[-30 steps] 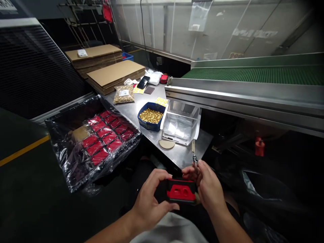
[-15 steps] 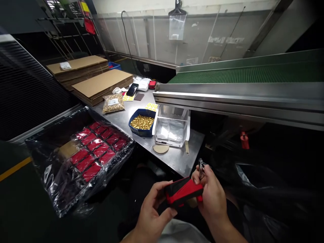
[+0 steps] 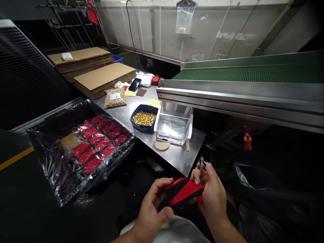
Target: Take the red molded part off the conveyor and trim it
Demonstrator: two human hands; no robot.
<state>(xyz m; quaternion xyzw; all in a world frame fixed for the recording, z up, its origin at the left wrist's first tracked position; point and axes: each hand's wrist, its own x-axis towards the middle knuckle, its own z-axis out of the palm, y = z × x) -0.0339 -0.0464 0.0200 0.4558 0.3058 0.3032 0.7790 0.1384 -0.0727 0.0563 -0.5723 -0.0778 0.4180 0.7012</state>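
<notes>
A red and black plastic part (image 3: 183,193) is held low in front of me, tilted with one edge up. My left hand (image 3: 152,209) grips its left end with curled fingers. My right hand (image 3: 211,194) holds its right end and also pinches a small metal tool (image 3: 201,164) that sticks up between the fingers. Both hands hover below the near corner of a steel table (image 3: 177,155).
A plastic-wrapped black tray of red parts (image 3: 97,141) sits to the left. On the table are a blue bin of brass pieces (image 3: 144,118), a clear box (image 3: 173,126), a bag of brass pieces (image 3: 115,98), a phone (image 3: 135,84) and cardboard stacks (image 3: 103,76). A green conveyor (image 3: 253,74) runs on the right.
The red and black part has been turned from flat, face up, to tilted on edge. Both hands have kept their hold on it; my view shifted slightly.
</notes>
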